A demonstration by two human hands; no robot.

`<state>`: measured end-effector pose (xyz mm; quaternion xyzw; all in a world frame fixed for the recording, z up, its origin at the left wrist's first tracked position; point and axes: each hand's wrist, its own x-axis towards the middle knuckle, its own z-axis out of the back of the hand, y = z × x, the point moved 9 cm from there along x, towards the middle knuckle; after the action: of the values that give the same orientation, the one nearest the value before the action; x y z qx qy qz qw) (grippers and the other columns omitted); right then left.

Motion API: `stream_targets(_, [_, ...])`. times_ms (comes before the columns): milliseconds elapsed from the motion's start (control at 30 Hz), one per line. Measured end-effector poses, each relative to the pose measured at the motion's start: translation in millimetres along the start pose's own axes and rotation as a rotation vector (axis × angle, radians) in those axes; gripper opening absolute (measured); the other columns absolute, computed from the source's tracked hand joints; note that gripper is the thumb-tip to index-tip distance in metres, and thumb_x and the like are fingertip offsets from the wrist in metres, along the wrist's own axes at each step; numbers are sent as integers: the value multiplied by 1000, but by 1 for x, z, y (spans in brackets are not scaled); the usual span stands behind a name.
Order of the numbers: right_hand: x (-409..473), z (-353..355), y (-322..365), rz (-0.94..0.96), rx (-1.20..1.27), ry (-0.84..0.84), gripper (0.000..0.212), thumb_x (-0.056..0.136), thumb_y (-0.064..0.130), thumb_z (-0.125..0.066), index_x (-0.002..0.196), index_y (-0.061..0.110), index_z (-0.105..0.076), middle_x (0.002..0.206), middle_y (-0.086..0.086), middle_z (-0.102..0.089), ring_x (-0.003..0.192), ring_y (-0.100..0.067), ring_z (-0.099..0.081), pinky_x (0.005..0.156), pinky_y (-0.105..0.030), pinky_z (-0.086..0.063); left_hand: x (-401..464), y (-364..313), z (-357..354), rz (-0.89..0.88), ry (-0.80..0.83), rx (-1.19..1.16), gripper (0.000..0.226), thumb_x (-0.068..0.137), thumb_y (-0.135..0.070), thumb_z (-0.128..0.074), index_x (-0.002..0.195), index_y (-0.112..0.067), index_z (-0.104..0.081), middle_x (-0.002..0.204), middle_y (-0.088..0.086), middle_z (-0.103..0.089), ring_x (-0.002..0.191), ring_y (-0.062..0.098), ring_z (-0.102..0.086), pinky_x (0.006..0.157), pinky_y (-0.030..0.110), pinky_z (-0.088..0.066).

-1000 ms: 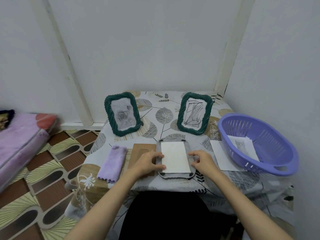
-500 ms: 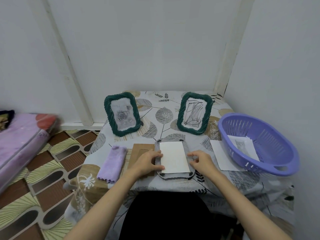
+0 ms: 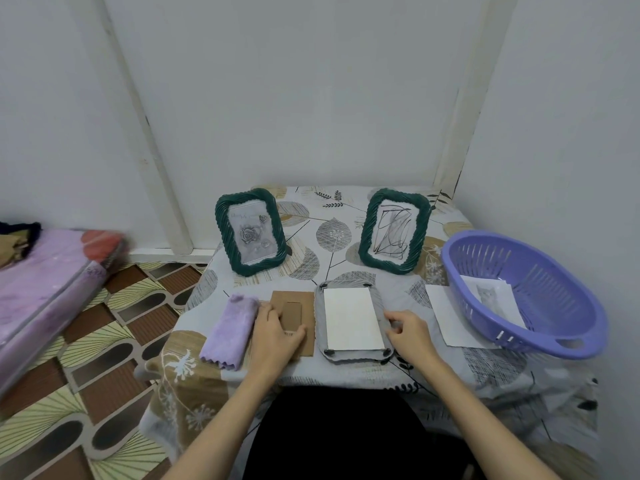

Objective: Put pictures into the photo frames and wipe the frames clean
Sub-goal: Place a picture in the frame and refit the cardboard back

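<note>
white walls meet in a corner behind a small table (image 3: 346,209) under a leaf-print cloth. at twelve o'clock from the seated person lies a grey frame (image 3: 354,323), face down near the front edge, with a white sheet (image 3: 351,319) resting in its back recess and small black clips at the corners. just beside it at ten o'clock lies the brown cardboard backing (image 3: 292,311), flat, with a cut-out flap. the left hand (image 3: 277,336) rests on that backing, fingers spread and relaxed, thumb toward its right edge; it is not yet lifted. the right hand (image 3: 412,332) sits at the frame's right rim, fingers loosely curled; whether they pinch the rim or only touch it i cannot tell.

the backing looks light, thin and fairly stiff, likely to bend if pressed mid-panel, so taking it by the edges seems best. the sheet looks flimsy and apt to slide.

a folded purple cloth (image 3: 231,329) lies at nine o'clock, touching the left hand's side. two green frames (image 3: 250,231) (image 3: 394,230) stand upright at eleven and one o'clock, pictures inside. a purple basket (image 3: 568,344) at two o'clock holds a cat picture (image 3: 490,301), partly over a loose paper (image 3: 446,317).
</note>
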<state>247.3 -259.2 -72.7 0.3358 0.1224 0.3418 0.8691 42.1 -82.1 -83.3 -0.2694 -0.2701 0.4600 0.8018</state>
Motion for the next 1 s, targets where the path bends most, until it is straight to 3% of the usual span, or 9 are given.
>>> stream_targets(100, [0,-2,-7,-34,26,0,21,77,-7,-52,95,-10,-63,97,-25,-62,95,-37,-56,77,-31,-39,-6,1,1,54,-26,-68,55,73,-27,-70,114,6,-53,120,13,-52,115,26,-48,99,27,-35])
stream_targets(367, [-3,3,-5,-8,63,-26,26,80,-4,-54,104,-7,-64,105,-25,-62,100,-35,-57,87,-32,-41,-8,-18,34,-38,-230,-99,58,73,-30,-66,117,6,-55,137,20,-44,128,32,-39,108,35,-29])
stream_targets(433, [-5,9,8,53,124,-104,33,83,0,-56,115,2,-62,110,-18,-61,95,-24,-58,86,-28,-42,-4,-29,39,-38,-248,-196,54,75,-22,-72,121,2,-54,143,17,-37,135,26,-32,110,29,-23])
stream_targets(500, [-9,10,30,90,308,-90,37,89,10,-56,125,12,-56,108,-8,-59,79,-11,-53,77,-22,-42,1,-41,33,9,-186,-333,53,75,-24,-72,122,-6,-55,146,12,-36,137,20,-31,112,27,-22])
stream_targets(633, [-13,-3,79,110,667,160,43,91,18,-56,130,30,-42,98,-1,-60,70,-14,-58,60,-26,-46,9,-66,4,118,20,-573,48,72,-34,-75,115,-17,-60,126,6,-58,114,20,-56,100,40,-46])
stream_targets(800, [-7,20,75,152,532,26,44,80,2,-65,119,21,-57,94,-5,-67,69,-18,-60,69,-35,-54,8,-87,-15,87,241,-741,33,85,-18,-63,118,-14,-57,115,12,-64,99,22,-62,79,24,-50])
stream_targets(867, [-5,24,59,111,463,5,48,78,0,-67,121,19,-57,85,10,-63,70,-10,-62,75,-31,-56,7,-89,-19,29,327,-715,48,83,-9,-64,129,-8,-49,120,8,-59,103,19,-58,82,20,-49])
stream_targets(933, [-5,24,47,86,361,19,46,76,4,-69,120,16,-60,76,15,-58,58,4,-58,64,-13,-52,6,-87,-28,-13,413,-605,61,79,-7,-69,134,-5,-43,129,7,-54,109,17,-54,94,25,-46])
stream_targets(1000, [-6,17,37,53,287,54,40,76,9,-72,115,15,-63,67,15,-55,51,3,-53,49,-4,-42,5,-82,-36,-48,469,-433,68,75,-13,-74,135,-7,-43,136,7,-51,120,17,-49,103,28,-39])
